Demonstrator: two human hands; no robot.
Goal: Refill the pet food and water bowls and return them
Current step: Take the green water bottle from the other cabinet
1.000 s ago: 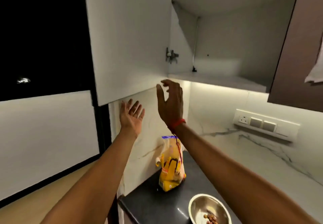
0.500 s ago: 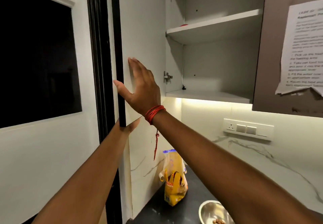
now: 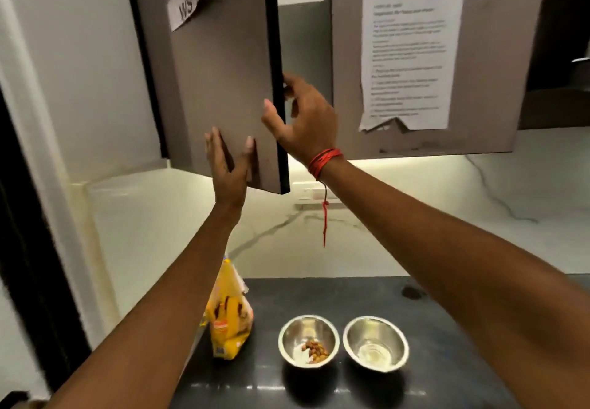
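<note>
left hand (image 3: 228,165) is pressing flat, fingers straight, on the front of the cabinet door (image 3: 217,73) | right hand (image 3: 303,121) is gripping that door's dark edge, fingers curling round it | kibble bowl (image 3: 308,340) and second steel bowl (image 3: 376,343) are sitting side by side on the black counter (image 3: 447,328), yellow pet food bag (image 3: 228,325) standing just left

It was a kitchen: a wall-hung cabinet door (image 3: 220,82) at the fingers (image 3: 214,146), a lit marble backsplash (image 3: 431,217) with a socket strip (image 3: 306,193) behind them, and a dark counter (image 3: 367,296) below.
</note>
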